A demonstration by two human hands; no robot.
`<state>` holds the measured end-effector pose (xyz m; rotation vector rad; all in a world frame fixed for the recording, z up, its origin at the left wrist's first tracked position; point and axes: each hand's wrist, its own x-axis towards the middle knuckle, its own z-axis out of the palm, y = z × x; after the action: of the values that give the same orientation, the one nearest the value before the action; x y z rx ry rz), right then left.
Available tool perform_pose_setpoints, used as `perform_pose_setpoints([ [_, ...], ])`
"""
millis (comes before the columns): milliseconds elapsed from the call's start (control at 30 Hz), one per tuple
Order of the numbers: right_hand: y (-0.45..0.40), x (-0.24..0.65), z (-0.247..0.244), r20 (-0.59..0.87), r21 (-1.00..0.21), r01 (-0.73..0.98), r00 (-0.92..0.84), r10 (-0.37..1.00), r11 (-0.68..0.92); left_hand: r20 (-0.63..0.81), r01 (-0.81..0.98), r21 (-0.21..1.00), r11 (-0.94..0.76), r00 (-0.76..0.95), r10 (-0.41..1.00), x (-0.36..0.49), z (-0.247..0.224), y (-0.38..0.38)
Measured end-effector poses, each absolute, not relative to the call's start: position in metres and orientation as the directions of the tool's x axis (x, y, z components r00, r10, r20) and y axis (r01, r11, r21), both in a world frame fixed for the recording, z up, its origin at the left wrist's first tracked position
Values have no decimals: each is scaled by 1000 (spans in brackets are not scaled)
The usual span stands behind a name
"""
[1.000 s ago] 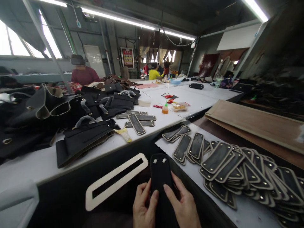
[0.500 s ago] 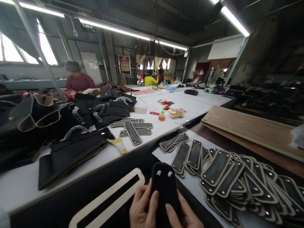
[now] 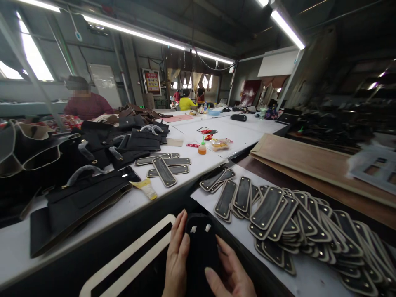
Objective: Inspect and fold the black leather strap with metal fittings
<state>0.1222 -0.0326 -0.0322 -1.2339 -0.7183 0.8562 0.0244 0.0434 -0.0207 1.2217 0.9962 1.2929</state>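
Fingers of the left hand (image 3: pixel 177 255) lie nearly straight along the left edge of a black, round-cornered oblong panel (image 3: pixel 201 251); the right hand (image 3: pixel 230 270) wraps its right edge with the thumb on the face, so both hands grasp it between them. Two small whitish tabs (image 3: pixel 193 229) show near its far end, and it is held up in front of the person, off any tabletop.

The panel could tip or slide free if the right thumb eased, since the left fingers look pressed flat rather than hooked. To the panel's right, a fanned heap of black, pale-edged leather-like pieces with metal studs (image 3: pixel 267 208) might slip further apart if an elbow knocked it. A cream, long-slotted frame (image 3: pixel 133 248), just left of the panel, could be bumped by the left hand.

Beyond the panel, on the white tabletop (image 3: pixel 182 132), a clear green-tipped bottle (image 3: pixel 202 149) holds orange liquid, and a clear plastic pack (image 3: pixel 220 144) contains something yellowish. Farther beyond sits a light-blue basin (image 3: pixel 214 111), contents unclear. Far left, a black bag with pale edging (image 3: pixel 35 142) gapes; its inside is too dark to read.
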Motion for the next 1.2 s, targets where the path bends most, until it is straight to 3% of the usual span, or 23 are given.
perform_pose_setpoints([
  [100,-31,137,-22,27,-985,-136,463,886,101,115,-251,967,-51,250,961,26,-13,58],
  [200,-21,166,-3,166,-968,238,389,906,75,129,-328,944,-31,283,950,31,-15,61],
  [300,-6,188,19,374,-743,652,218,901,150,165,-358,933,-41,322,932,36,-24,58],
  [400,3,192,29,515,-535,807,77,854,250,184,-345,937,-52,362,914,38,-33,56],
  [667,4,183,36,730,-334,850,-39,683,406,163,-300,953,-40,398,903,35,-23,50],
  [967,2,177,40,794,-260,672,-260,550,694,211,-216,968,-129,418,884,24,-24,54],
  [1100,-1,179,37,810,-197,667,-303,503,719,191,-207,972,-107,447,874,21,-19,56],
  [1200,-2,184,44,772,-241,719,-265,578,651,170,-229,971,-66,477,862,22,-14,59],
])
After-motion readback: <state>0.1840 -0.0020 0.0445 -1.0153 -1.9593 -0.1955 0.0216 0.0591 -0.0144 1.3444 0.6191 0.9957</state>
